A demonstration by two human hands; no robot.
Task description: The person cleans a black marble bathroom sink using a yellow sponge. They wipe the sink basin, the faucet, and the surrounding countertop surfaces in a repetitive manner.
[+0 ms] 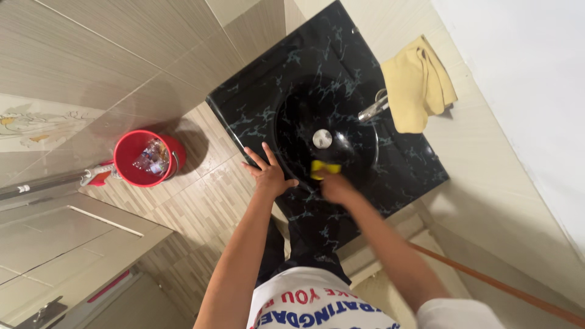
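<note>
A: Right hand grip status?
B: Closed on a small yellow rectangular sponge, pressed inside the black marbled sink basin.
A: Left hand?
B: Fingers spread wide, flat on the tabletop rim beside that grip.

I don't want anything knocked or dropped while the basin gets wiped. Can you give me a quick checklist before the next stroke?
1. Sponge gripped by right hand: ok.
2. Left hand braced flat on sink rim: ok.
3. Sponge inside the basin, near the drain plug: ok.
4. Faucet apart from the sponge: ok.
5. Yellow towel off the basin, behind the faucet: ok.
6. Water running: cannot tell.
</note>
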